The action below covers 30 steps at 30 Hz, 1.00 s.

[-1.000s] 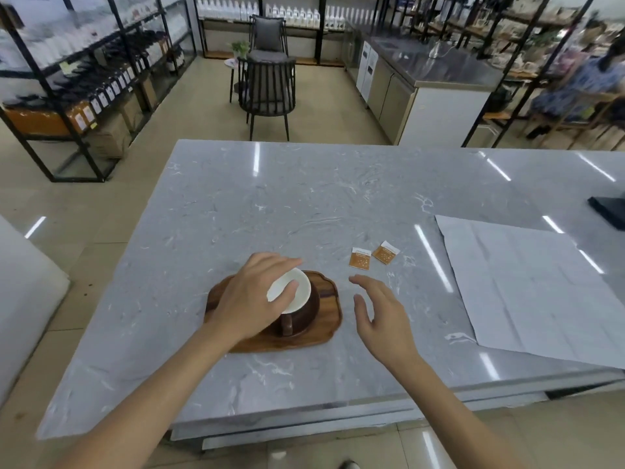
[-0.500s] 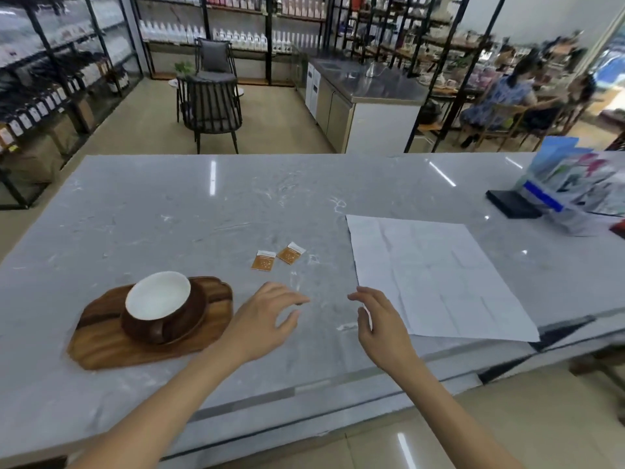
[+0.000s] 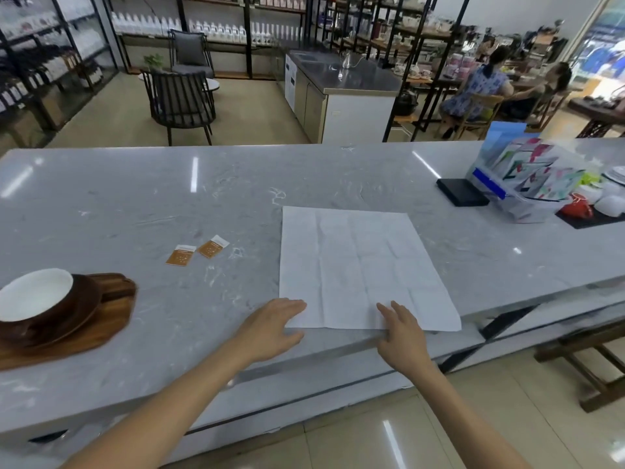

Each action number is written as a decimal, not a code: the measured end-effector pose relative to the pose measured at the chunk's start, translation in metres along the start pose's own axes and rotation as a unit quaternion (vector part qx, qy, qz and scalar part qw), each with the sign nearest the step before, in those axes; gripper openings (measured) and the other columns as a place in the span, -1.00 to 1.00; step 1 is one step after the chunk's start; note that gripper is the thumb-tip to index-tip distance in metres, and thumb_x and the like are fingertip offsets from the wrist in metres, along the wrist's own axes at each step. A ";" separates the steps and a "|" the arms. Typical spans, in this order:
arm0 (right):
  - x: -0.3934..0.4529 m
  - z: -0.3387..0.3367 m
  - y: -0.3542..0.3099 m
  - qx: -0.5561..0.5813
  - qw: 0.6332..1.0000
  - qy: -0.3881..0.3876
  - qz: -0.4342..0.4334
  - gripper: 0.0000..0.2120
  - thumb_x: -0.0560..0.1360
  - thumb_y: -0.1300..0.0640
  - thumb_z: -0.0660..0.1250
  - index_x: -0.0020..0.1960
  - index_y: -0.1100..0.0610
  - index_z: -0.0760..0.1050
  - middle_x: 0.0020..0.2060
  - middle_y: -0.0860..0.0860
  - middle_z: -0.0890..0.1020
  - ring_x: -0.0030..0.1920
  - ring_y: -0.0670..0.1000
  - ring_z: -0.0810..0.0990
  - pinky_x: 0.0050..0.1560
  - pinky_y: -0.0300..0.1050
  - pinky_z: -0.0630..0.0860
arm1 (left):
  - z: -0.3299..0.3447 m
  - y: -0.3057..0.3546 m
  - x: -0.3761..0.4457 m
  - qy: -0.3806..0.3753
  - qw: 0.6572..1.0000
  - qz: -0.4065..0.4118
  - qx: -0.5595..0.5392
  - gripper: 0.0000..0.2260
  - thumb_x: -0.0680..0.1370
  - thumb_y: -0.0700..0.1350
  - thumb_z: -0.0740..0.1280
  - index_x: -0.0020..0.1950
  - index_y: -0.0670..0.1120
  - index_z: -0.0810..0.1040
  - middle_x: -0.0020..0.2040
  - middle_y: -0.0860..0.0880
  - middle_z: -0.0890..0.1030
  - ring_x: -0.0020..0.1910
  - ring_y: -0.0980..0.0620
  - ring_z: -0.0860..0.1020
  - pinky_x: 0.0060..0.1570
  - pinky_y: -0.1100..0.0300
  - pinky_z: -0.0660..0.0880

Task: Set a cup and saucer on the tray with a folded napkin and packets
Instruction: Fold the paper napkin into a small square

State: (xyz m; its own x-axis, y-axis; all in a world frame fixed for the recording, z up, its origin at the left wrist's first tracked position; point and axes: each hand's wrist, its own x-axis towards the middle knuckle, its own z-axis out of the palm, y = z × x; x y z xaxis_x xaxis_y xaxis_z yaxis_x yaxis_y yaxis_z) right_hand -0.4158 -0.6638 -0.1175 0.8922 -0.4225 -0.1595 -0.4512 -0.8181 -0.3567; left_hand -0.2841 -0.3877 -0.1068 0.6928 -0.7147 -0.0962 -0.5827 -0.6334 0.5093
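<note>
A white napkin [image 3: 358, 265] lies unfolded and flat on the grey marble counter [image 3: 135, 204]. My left hand [image 3: 270, 328] rests open at its near left corner, fingertips on the paper. My right hand [image 3: 404, 333] is open over its near edge, fingers touching the paper. At the far left a brown cup with a white inside [image 3: 35, 296] stands on a brown saucer [image 3: 86, 308] on the wooden tray [image 3: 111, 316]. Two orange packets [image 3: 181, 255] [image 3: 212, 247] lie on the counter between tray and napkin.
At the counter's right end stand a black box [image 3: 461, 191], a clear holder of leaflets [image 3: 521, 179], a red teapot [image 3: 578, 206] and white cups. The counter's front edge runs just under my hands. Chairs, shelves and seated people are beyond the counter.
The view has swung right, away from the tray. My left hand let go of the cup and both hands moved right to the napkin's near edge.
</note>
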 end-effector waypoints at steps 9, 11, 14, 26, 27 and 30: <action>0.009 -0.014 0.084 -0.081 0.988 0.130 -0.024 -0.39 0.37 0.49 0.35 0.34 0.05 0.58 0.17 0.14 0.62 0.12 0.23 0.58 0.03 0.11 0.54 | 0.015 0.013 -0.013 -0.001 0.985 0.043 0.165 -0.40 0.46 0.36 0.32 0.40 0.06 0.52 0.30 0.14 0.52 0.24 0.08 0.47 0.25 0.18 0.39; 0.011 -0.027 0.099 -0.085 0.986 0.143 -0.014 -0.55 0.41 0.45 0.38 0.21 0.11 0.66 0.08 0.14 0.66 0.08 0.26 0.60 0.01 0.12 0.55 | 0.017 0.014 -0.019 0.005 0.984 0.031 0.178 -0.52 0.51 0.28 0.31 0.34 0.07 0.52 0.26 0.13 0.53 0.23 0.10 0.47 0.21 0.18 0.40; 0.014 -0.044 0.115 -0.084 0.979 0.181 -0.034 -0.74 0.46 0.36 0.43 0.10 0.13 0.70 0.00 0.11 0.70 0.05 0.26 0.63 -0.01 0.14 0.55 | 0.022 0.020 -0.025 0.033 0.989 0.016 0.140 -0.70 0.54 0.16 0.35 0.18 0.03 0.57 0.14 0.10 0.58 0.14 0.07 0.51 0.12 0.18 0.42; 0.047 -0.130 0.106 0.114 0.953 0.256 -0.114 -0.87 0.58 0.15 0.42 0.11 0.11 0.66 -0.03 -0.03 0.69 0.00 0.05 0.62 0.00 -0.09 0.50 | -0.014 0.008 -0.016 0.141 0.989 0.024 -0.023 -0.92 0.60 -0.13 0.36 -0.04 0.00 0.65 -0.12 0.10 0.60 -0.06 0.16 0.51 0.00 0.25 0.46; 0.052 -0.136 0.103 0.145 0.950 0.256 -0.107 -0.85 0.58 0.14 0.41 0.14 0.10 0.64 -0.03 -0.05 0.68 0.00 0.02 0.62 -0.01 -0.11 0.50 | -0.026 0.006 -0.010 0.159 0.986 0.012 -0.049 -0.92 0.60 -0.13 0.38 -0.05 0.01 0.65 -0.11 0.11 0.61 -0.05 0.20 0.53 -0.02 0.33 0.45; 0.070 -0.152 0.095 0.214 0.937 0.257 -0.104 -0.79 0.61 0.16 0.37 0.23 0.08 0.58 -0.02 -0.03 0.67 0.00 -0.01 0.62 -0.01 -0.23 0.52 | -0.059 -0.001 0.009 0.200 0.968 -0.019 -0.151 -0.92 0.59 -0.12 0.40 -0.05 0.04 0.67 -0.10 0.14 0.66 -0.03 0.24 0.61 -0.04 0.51 0.48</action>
State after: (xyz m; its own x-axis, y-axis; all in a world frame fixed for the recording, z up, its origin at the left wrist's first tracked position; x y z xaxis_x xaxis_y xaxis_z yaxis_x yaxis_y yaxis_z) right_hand -0.3996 -0.8303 -0.0227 0.7823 -0.4941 0.3794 -0.1223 -0.7190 -0.6841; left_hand -0.2521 -0.3763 -0.0579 0.8557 -0.4825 0.1871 -0.4442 -0.4994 0.7438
